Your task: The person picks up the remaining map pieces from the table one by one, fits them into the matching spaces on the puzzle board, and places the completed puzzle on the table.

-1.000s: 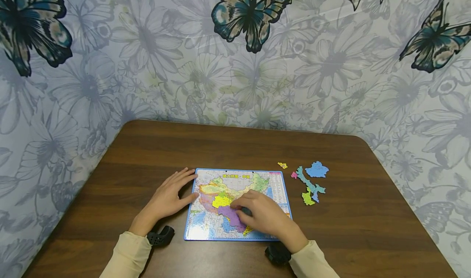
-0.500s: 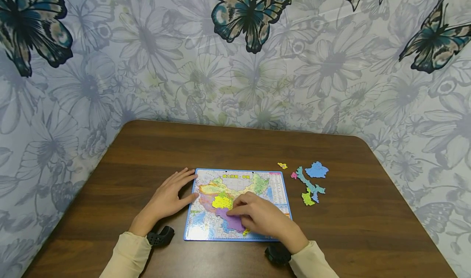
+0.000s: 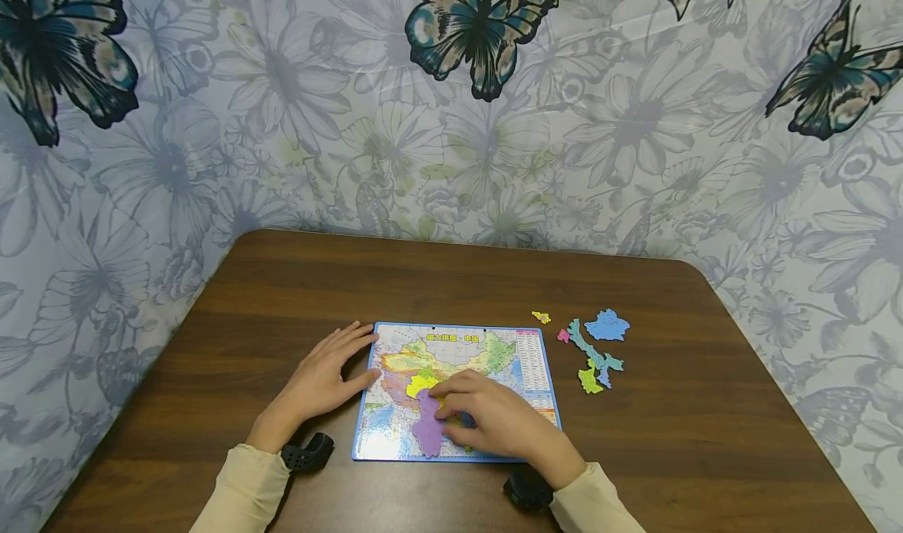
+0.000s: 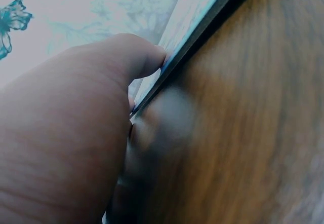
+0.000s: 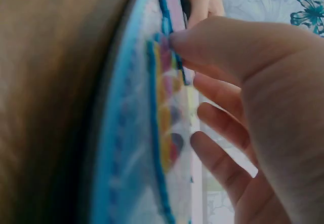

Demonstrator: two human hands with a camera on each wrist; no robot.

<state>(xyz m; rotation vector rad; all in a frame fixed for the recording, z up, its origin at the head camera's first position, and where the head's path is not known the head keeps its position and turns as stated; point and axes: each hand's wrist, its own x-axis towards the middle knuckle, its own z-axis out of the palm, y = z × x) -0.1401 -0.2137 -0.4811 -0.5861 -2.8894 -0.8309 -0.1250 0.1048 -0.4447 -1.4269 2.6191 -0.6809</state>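
Observation:
A map puzzle board [image 3: 388,447] with a blue rim lies on the table. My left hand [image 3: 320,376] rests at its left edge, fingers spread and fairly straight. In the left wrist view the thumb [image 4: 147,57] touches the board's edge. Over the board's middle, my right hand [image 3: 501,415] pinches a purple puzzle piece [image 3: 428,427] by its right side, between thumb and index finger. The piece stands lengthwise toward me and overlaps a bright yellow piece [image 3: 418,384]. Part of the map's lower right is hidden behind the right hand.
Loose pieces lie right of the board: a blue one [image 3: 607,325], a long teal one [image 3: 587,346], a lime green one [image 3: 589,379], a small pink one [image 3: 563,335] and a small yellow one [image 3: 541,317]. A butterfly-patterned cloth [image 3: 423,164] hangs behind the wooden table [image 3: 691,407].
The purple piece has turned from slanting down to the right to pointing toward me, with my right thumb and index finger now at its right side. The left hand has stayed in place.

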